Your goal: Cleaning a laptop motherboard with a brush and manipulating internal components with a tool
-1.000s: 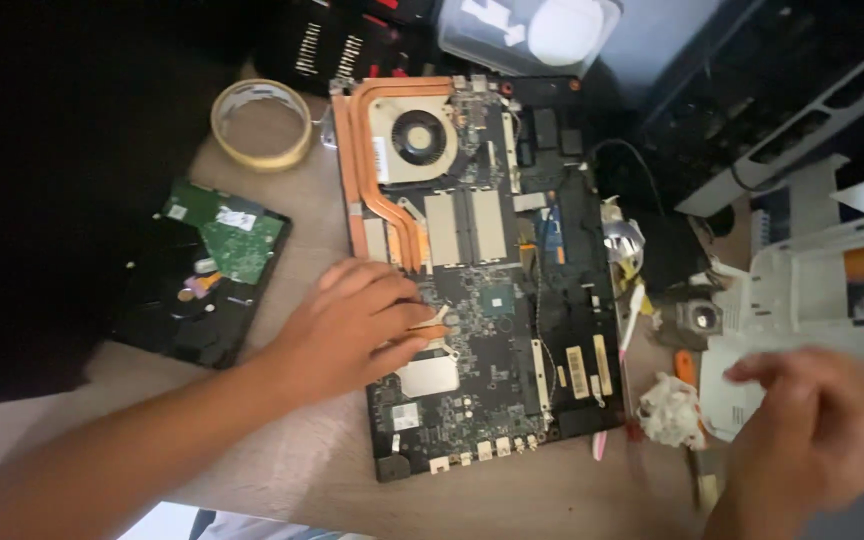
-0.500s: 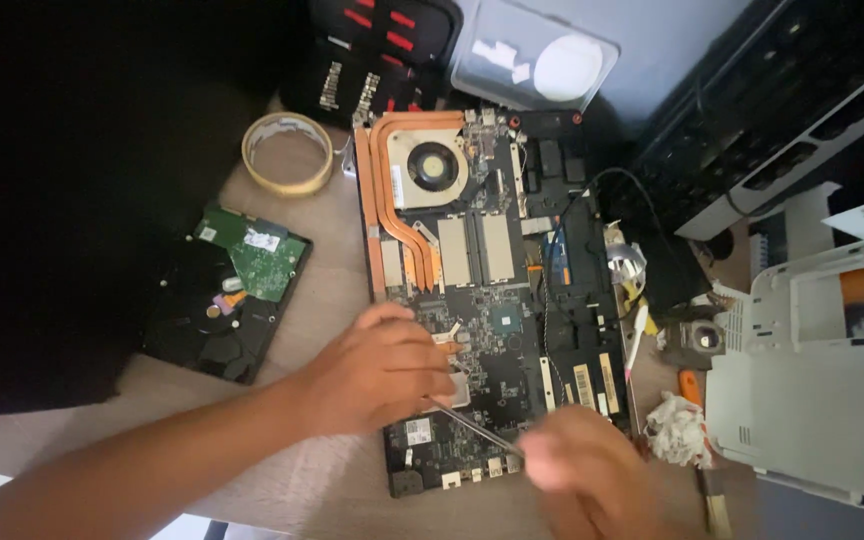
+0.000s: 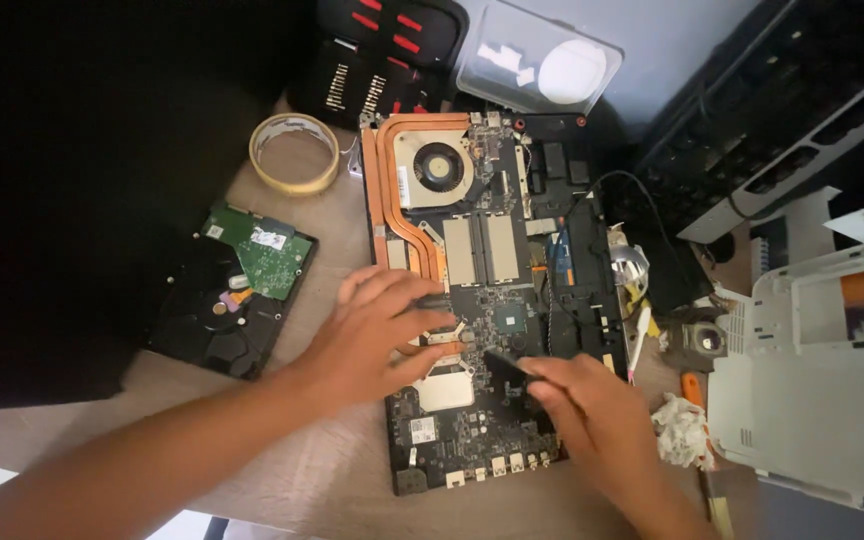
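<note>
Two hands now on black laptop motherboard with copper heat pipes (image 3: 482, 300), frame centre. Right hand (image 3: 592, 415), at lower right edge a second ago, now grasps dark slim tool (image 3: 507, 365) over board. Left hand (image 3: 372, 335) still pressed flat, fingers released, steadying.

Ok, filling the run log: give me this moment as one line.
left hand: flat on laptop board | right hand: holds dark tool on board | hard drive, tape roll to the left
</note>
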